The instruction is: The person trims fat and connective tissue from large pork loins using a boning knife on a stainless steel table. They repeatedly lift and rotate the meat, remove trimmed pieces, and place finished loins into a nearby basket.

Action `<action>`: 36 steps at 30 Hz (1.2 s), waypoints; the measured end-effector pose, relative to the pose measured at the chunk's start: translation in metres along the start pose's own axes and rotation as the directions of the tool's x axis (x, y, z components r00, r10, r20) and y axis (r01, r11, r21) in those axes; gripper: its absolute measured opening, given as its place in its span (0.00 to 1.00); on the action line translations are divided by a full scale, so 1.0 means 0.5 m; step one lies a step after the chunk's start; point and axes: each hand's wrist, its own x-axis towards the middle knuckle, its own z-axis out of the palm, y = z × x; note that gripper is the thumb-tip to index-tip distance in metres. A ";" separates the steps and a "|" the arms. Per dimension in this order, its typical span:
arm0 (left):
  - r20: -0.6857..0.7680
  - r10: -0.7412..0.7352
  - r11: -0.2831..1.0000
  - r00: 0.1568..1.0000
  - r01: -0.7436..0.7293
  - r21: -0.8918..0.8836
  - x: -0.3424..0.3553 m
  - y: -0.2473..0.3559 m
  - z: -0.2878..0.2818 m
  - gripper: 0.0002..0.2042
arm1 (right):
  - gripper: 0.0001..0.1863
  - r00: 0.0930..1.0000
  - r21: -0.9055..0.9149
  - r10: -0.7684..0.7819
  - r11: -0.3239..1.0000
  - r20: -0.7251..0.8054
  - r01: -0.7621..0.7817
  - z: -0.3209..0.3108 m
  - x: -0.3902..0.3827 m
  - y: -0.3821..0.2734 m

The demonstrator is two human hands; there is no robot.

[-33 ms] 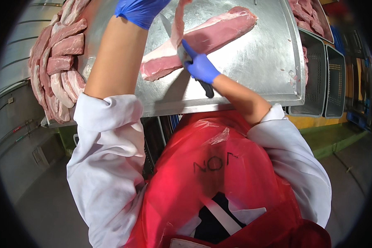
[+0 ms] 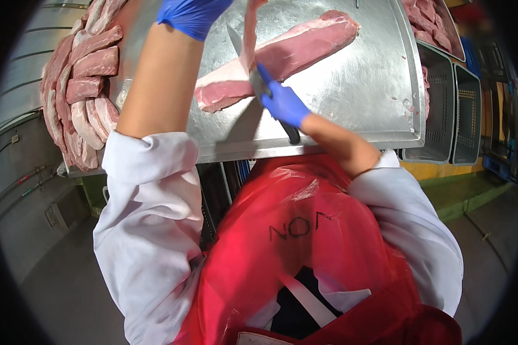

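A long slab of pink meat with a pale fat edge, like a pork loin (image 2: 313,49), lies slantwise on the steel tray table (image 2: 362,92). My right hand (image 2: 286,104), in a blue glove, is closed round a knife (image 2: 234,39) with a black handle, the forefinger stretched along it. The blade crosses the slab toward the far left. A thin strip of meat (image 2: 249,37) rises from beside the blade past the upper edge. My left hand (image 2: 192,14), also blue-gloved, is at the top left of the slab; its fingers are cut off by the view.
Several long meat strips (image 2: 89,77) are piled at the table's left. Meat pieces fill a tray (image 2: 450,35) at the far right. Grey perforated crates (image 2: 467,115) stand beyond the table's right edge. A raised metal rim (image 2: 259,152) runs along the near side.
My right hand and the knife have shifted slightly toward me and to the right. My left hand has moved slightly left.
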 end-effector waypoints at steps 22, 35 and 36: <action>-0.108 -0.235 0.112 0.966 0.137 0.984 -0.376 -0.053 -0.563 0.35 | 0.41 0.982 0.165 -0.053 0.983 -0.181 0.084 0.033 0.061 -0.008; 0.146 -0.480 -0.017 0.865 -0.176 0.984 -0.326 -0.168 -0.501 0.16 | 0.41 0.969 0.141 0.141 0.983 -0.202 -0.114 0.137 0.197 -0.080; 0.005 -0.537 0.023 0.844 0.009 1.000 -0.330 -0.176 -0.505 0.18 | 0.43 0.968 0.162 0.152 0.979 -0.200 -0.120 0.135 0.192 -0.093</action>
